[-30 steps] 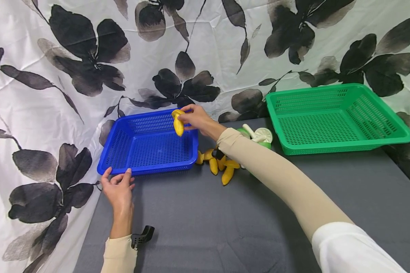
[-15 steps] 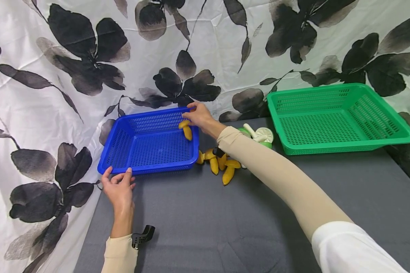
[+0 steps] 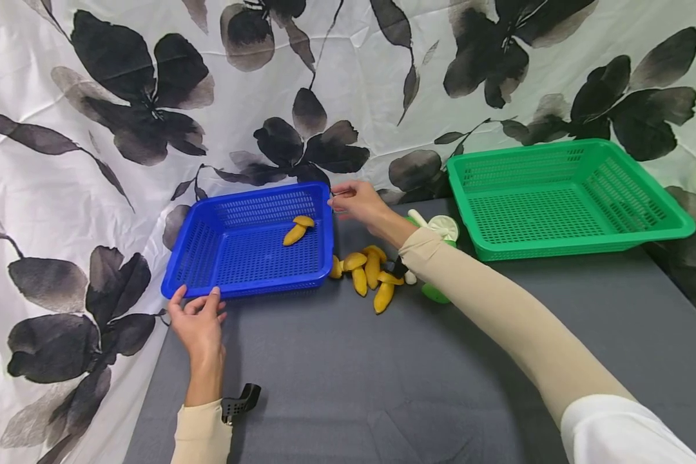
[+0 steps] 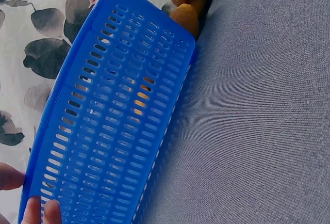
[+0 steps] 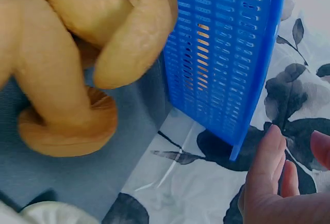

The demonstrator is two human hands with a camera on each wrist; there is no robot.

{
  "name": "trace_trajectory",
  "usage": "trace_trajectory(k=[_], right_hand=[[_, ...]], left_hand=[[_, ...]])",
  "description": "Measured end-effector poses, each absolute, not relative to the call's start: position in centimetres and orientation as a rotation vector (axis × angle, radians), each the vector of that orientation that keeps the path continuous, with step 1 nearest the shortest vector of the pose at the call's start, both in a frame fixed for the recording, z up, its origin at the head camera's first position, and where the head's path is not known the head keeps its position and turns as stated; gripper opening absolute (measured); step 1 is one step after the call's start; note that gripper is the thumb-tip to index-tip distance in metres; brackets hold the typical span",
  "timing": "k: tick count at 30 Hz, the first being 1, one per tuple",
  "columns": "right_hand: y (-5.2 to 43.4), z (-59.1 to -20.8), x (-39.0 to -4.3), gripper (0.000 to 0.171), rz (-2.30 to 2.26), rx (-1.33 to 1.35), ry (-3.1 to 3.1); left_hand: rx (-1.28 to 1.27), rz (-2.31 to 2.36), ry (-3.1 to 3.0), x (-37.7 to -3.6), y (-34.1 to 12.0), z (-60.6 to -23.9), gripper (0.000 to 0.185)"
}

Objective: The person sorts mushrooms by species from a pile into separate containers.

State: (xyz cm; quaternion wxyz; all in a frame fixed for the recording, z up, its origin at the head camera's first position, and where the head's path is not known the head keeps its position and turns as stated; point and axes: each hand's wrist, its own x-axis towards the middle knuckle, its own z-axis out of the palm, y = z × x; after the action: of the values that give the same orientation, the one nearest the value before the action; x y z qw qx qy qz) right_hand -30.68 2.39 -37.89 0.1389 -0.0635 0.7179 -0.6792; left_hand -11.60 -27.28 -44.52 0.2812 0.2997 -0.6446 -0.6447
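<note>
Blue basket (image 3: 249, 248) is steadied by the left hand (image 3: 197, 322) with straight fingers, yet could be nudged by the empty, relaxed right hand (image 3: 356, 201) beside its rim.

A: Your left hand (image 3: 197, 322) touches the blue basket (image 3: 249, 241). Plastic?

B: Yep, glossy slotted plastic, same as the green basket (image 3: 562, 200). The bananas (image 3: 368, 274) near your right hand (image 3: 356, 201) look matt and smooth, and the grey tabletop (image 4: 263, 131) is woven cloth.

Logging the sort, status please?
Left hand touching blue basket rim. Right hand open, empty. One banana in basket. Nothing blocking.
</note>
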Motion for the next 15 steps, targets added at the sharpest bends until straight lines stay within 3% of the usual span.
trace_trajectory(k=[7,15], right_hand=[[4.3,-38.4,-29.3,0.035,-1.958,-0.201,2.053],[6.4,-38.9,-26.6,0.036,-1.945,-0.246,2.049]], left_hand=[[0.796,-1.726,-1.714,-11.5,-27.2,-44.8,0.072],[0.791,-1.739,-1.706,-11.5,-27.2,-44.8,0.071]])
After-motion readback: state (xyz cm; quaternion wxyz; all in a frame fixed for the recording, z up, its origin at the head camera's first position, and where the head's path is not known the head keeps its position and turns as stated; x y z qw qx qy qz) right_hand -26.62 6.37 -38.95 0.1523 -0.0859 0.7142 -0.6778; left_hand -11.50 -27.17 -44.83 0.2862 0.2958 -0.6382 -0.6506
